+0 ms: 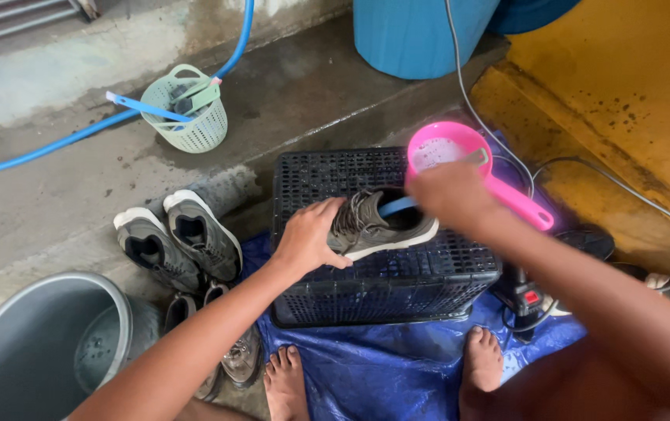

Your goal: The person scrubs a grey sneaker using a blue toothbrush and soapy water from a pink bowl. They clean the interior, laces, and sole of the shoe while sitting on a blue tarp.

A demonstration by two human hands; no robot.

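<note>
Bare feet [288, 382] low in the frame, planted on blue tarp [382, 366]. Above them, centre frame: grey sneaker [382, 226] lying on an upturned black crate [428, 281], long axis running left to right, toe at the right. Left hand [308, 238] clamped on the heel end, from the left. Right hand [448, 195] closed round a blue brush handle [397, 206] poking into the shoe opening, from the upper right. Pink dipper [448, 148] just behind.
</note>
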